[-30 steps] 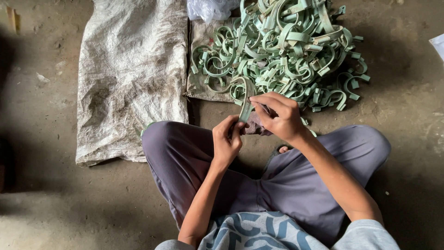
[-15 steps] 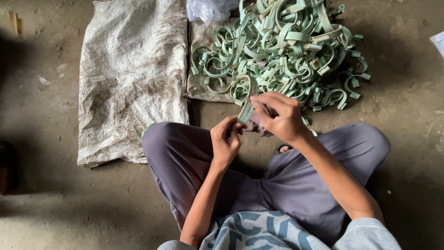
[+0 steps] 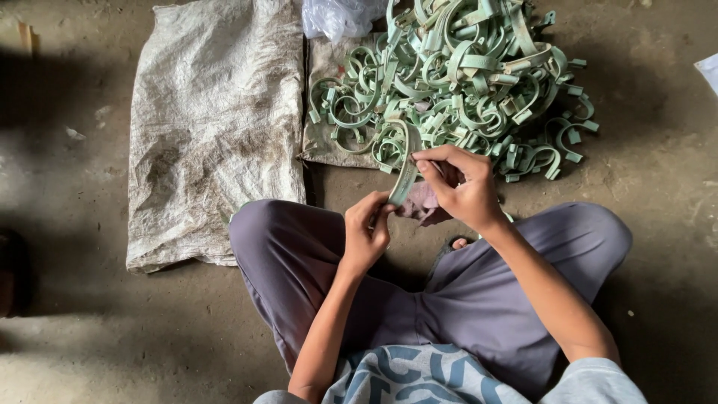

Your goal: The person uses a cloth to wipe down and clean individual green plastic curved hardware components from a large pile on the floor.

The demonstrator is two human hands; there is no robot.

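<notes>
A bare concrete floor [image 3: 90, 329] fills the room, and on it the landmark is a big heap of pale green curved clips [image 3: 456, 82]. Left of the heap lies a flattened woven sack [image 3: 217, 135]; a crumpled clear plastic bag [image 3: 340, 15] sits at the heap's upper left edge. Just below the heap a person sits cross-legged in purple trousers [image 3: 299, 254]. Between heap and lap, one green clip [image 3: 404, 173] stands nearly upright, its long axis running up toward the heap. The right hand [image 3: 460, 187] pinches its upper end from the right; the left hand [image 3: 366, 228] grips its lower end from below-left. A scrap of purple cloth [image 3: 422, 206] shows behind.
</notes>
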